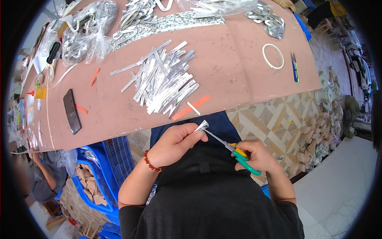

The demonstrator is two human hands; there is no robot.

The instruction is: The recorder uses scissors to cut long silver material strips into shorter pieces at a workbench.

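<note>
Two hands of yours are busy, both closed: your left hand (181, 142) pinches a small silver piece (202, 126) between thumb and fingers, your right hand (261, 156) grips scissors (248, 162) by the yellow and green handles. Silver piece sits just off the near edge of the pinkish-brown table (238, 75), above your lap, with its free end fanned out. Scissor blades point up and left at it; tips are right by your left fingertips (can't tell whether they touch the silver or how far apart the blades stand). You've got a red bead bracelet (153, 161) on the left wrist. Straight ahead of you on the table: a loose pile of silver strips (165, 79), lying crisscross. At its near right side, a long orange strip (191, 107) lies near the edge, with a short white strip (193, 108) across it. Left of the pile: black phone (71, 111), tilted, plus two small orange scraps (95, 77). Right side: a pale ring (273, 56), then blue-handled snips (295, 68) beyond it. Far side: silver loops (135, 18) and a clear plastic bag (89, 34). Down left, a blue crate (112, 184) holds tan pieces (88, 182); another person's arm (47, 175) shows past it.
</note>
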